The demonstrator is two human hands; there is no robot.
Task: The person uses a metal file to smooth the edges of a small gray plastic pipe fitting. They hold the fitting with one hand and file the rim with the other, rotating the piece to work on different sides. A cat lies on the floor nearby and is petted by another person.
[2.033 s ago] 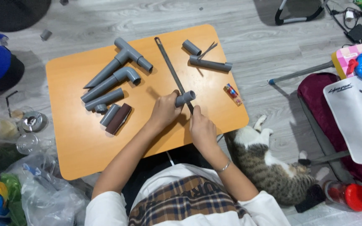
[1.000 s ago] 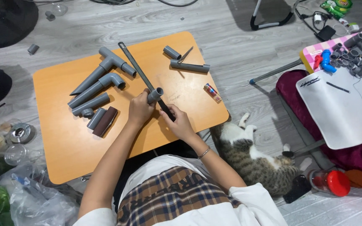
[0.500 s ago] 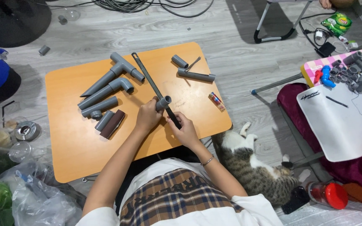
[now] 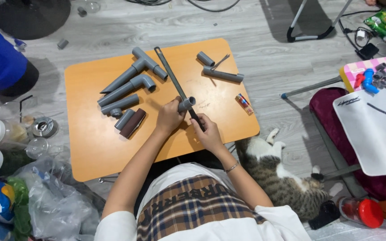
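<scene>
Over the last two seconds little has changed — the left hand point(image 4: 169, 117) stays closed around a short grey plastic pipe piece point(image 4: 186, 104), the right hand point(image 4: 207, 132) stays gripping the long dark metal file point(image 4: 176, 87) low down, both over the orange wooden desk point(image 4: 90, 147). The filing looks unfinished — other grey pipes point(image 4: 128, 85) lie untouched.

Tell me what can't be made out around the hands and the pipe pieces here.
Head view, the only one:
- Short grey pipe: near end hidden inside the left hand.
- Long dark file: handle covered by the right hand.
- Small red tube: too small to identify.
</scene>
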